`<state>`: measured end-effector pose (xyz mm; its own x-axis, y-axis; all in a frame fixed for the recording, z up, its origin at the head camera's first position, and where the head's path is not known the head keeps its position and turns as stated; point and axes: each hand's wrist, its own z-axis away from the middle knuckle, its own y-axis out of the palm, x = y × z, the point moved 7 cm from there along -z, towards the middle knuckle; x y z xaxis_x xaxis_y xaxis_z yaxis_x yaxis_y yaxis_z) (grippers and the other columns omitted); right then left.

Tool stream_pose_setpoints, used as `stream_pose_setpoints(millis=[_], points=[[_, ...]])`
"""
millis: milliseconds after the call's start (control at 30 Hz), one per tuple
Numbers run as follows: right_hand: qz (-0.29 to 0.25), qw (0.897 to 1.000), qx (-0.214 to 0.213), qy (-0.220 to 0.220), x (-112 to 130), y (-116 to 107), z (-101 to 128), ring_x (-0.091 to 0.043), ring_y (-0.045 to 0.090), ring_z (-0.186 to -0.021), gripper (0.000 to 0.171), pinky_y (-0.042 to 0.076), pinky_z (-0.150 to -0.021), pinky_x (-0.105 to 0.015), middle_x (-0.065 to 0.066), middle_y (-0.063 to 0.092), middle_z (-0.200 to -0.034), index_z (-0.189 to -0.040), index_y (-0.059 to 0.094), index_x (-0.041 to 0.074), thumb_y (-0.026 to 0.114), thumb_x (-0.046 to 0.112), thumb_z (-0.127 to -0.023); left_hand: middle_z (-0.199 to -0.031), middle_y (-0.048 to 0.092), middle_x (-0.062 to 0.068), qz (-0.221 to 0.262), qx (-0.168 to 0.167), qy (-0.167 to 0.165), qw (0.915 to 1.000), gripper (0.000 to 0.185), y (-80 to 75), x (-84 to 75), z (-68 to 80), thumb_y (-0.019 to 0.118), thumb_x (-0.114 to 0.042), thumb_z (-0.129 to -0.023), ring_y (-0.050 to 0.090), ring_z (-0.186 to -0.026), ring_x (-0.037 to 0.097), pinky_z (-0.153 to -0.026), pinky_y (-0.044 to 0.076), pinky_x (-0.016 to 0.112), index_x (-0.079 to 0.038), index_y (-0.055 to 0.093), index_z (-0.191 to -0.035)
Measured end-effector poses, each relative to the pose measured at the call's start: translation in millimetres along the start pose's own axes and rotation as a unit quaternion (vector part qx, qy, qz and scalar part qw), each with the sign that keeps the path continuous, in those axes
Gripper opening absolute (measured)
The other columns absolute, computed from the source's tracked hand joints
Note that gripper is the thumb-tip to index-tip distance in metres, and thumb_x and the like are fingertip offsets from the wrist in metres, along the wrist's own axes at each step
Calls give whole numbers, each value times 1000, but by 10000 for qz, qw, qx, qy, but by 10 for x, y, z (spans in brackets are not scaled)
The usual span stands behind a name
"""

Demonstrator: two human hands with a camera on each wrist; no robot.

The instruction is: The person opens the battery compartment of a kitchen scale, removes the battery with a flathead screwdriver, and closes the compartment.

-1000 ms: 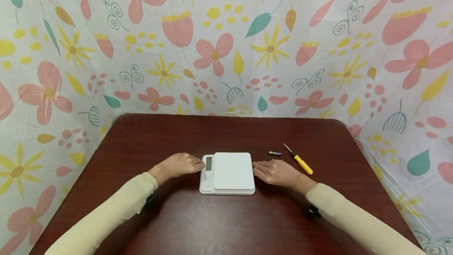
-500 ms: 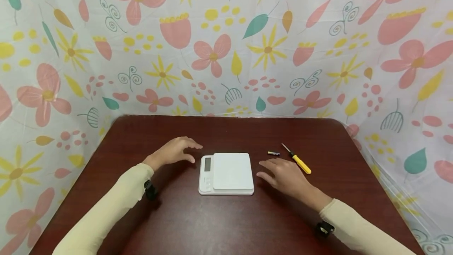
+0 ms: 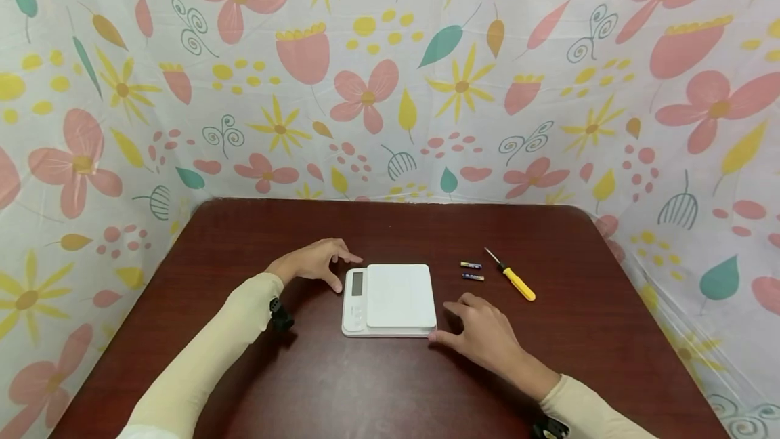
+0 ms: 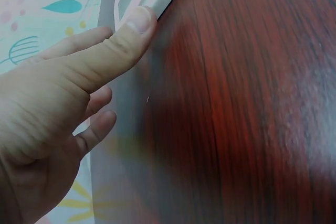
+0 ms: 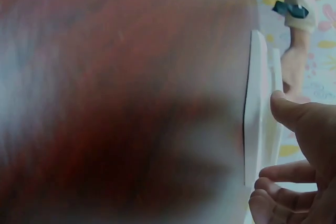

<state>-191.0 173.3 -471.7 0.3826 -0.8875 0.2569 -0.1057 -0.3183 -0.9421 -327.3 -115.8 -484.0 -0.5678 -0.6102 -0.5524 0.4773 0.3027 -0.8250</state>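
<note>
A white digital kitchen scale [image 3: 399, 297] lies flat on the dark red-brown table, its small display at the left. My left hand [image 3: 317, 261] is beside its far left corner, thumb and fingers spread apart; in the left wrist view the thumb [image 4: 139, 20] overlaps the scale's edge. At the near right corner is my right hand [image 3: 484, 334], thumb tip right at the scale's edge and the other fingers loosely bent. In the right wrist view the scale's side [image 5: 253, 114] shows close to those fingers. Neither hand grips anything.
Two small batteries, one farther back [image 3: 471, 265] and one nearer [image 3: 472, 277], lie right of the scale. Beyond them lies a screwdriver [image 3: 518, 282] with a yellow handle. A flower-printed curtain [image 3: 390, 87] surrounds the table's back and sides.
Both hands drew back from the scale's sides, then came close again. The right hand moved nearer the front corner, uncovering the second battery. The scale has hardly moved.
</note>
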Motion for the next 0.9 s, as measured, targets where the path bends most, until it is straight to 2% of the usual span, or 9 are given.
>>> stream_pose_setpoints(millis=[167, 300, 500, 733, 900], points=[[46, 9996, 269, 98, 64, 123, 11, -11, 54, -69, 70, 50, -55, -30, 3, 58, -87, -114, 78, 9, 85, 65, -71, -110, 59, -1, -53, 124, -122, 9998, 71, 41, -14, -30, 94, -25, -72, 50, -91, 17, -74, 49, 27, -20, 67, -138], [83, 9997, 246, 34, 114, 161, 8, -13, 56, -71, 67, 52, -56, -33, 3, 58, -85, -112, 78, 11, 86, 63, -70, -111, 60, -1, -135, 166, -178, 9996, 70, 64, -8, -47, 95, -25, -72, 50, -91, 16, -76, 49, 27, -20, 68, -136], [236, 9996, 113, -128, 171, 169, -12, -15, 57, -73, 53, 53, -56, -35, 4, 56, -81, -100, 78, 10, 88, 55, -73, -110, 60, -3, -229, 164, -302, 9991, 62, 84, 10, -65, 95, -26, -71, 50, -92, 16, -79, 48, 29, -20, 73, -129], [333, 9992, 56, -219, 207, 139, -24, -19, 58, -74, 46, 53, -56, -37, 1, 58, -78, -88, 76, 8, 90, 49, -73, -110, 61, -3, -269, 94, -170, 9994, 55, 101, -4, -78, 93, -27, -73, 50, -93, 15, -82, 48, 29, -20, 76, -125], [302, 9991, 21, -280, 220, 150, -27, -20, 59, -75, 45, 54, -56, -37, 0, 58, -77, -86, 75, 7, 89, 48, -74, -110, 63, -4, -145, 3, 0, 9999, 54, 95, 3, -63, 92, -27, -73, 51, -93, 14, -81, 48, 28, -20, 76, -124]])
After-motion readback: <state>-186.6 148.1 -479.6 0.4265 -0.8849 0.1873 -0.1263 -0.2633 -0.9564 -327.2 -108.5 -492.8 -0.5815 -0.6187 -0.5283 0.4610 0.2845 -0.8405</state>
